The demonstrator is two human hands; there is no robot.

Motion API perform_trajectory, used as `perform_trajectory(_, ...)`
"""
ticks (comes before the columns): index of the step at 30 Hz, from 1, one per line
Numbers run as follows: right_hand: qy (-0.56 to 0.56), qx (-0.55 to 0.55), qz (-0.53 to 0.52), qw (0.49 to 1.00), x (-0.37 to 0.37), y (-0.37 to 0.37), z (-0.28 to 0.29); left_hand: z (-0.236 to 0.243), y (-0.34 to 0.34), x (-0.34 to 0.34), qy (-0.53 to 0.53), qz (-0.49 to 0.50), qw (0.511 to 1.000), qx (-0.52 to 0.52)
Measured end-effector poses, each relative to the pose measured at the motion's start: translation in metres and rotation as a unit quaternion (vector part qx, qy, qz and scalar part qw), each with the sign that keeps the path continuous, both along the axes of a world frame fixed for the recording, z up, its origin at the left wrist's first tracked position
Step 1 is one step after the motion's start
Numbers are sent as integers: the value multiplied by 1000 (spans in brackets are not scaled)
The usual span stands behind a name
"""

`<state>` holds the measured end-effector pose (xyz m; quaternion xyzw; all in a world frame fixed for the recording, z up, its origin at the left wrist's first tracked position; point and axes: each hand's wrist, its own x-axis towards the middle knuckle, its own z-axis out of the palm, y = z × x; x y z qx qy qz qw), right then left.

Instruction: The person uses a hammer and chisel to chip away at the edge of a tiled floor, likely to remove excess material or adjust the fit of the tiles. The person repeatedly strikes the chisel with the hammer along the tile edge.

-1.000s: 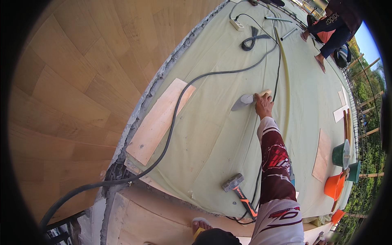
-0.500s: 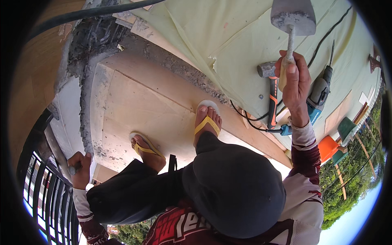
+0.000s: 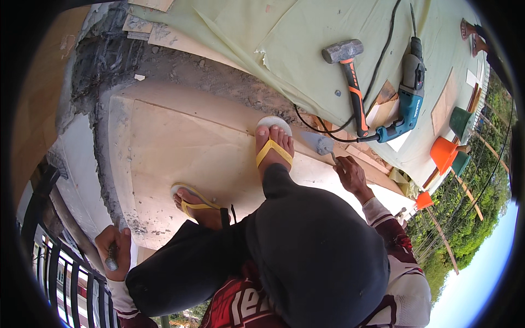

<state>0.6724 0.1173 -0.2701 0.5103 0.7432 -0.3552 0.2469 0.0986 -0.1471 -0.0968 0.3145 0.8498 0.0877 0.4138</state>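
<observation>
My right hand (image 3: 353, 177) is closed on the handle of a trowel (image 3: 322, 144), low beside my right foot. The trowel's grey blade lies over the edge of the light boards (image 3: 191, 136), close to the drill's black cable; whether it touches is unclear. At the left, my left hand (image 3: 114, 246) is wrapped round a grey metal rod (image 3: 111, 259), near the railing and the broken slab edge. Most of the rod is hidden by the fingers.
A sledgehammer (image 3: 354, 82) with an orange and black handle and a teal rotary hammer drill (image 3: 407, 101) lie on the pale green sheet (image 3: 301, 33). Rubble fills the gap (image 3: 202, 74). Orange (image 3: 443, 154) and green containers stand right; another person's feet (image 3: 470, 35) show beyond. A black railing (image 3: 65, 273) borders the left.
My right hand has brought the trowel down from above the green sheet to the board edge by my right foot. My left hand has shifted slightly lower in the view, still holding the rod.
</observation>
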Motion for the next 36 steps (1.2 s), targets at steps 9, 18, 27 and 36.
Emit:
perform_trajectory(9, -94, 11, 29, 995, 20, 10, -13, 14, -11, 12, -55, 43, 997, 32)
perform_trajectory(18, 86, -30, 26, 995, -93, 15, -61, 23, -5, 16, -23, 44, 998, 35)
perform_trajectory(27, -17, 7, 6, 1000, -81, 13, -126, 37, -11, 27, 0, 47, 996, 81)
perform_trajectory(36, -143, -4, -9, 990, -76, 11, -91, 38, -14, 28, -11, 61, 995, 81)
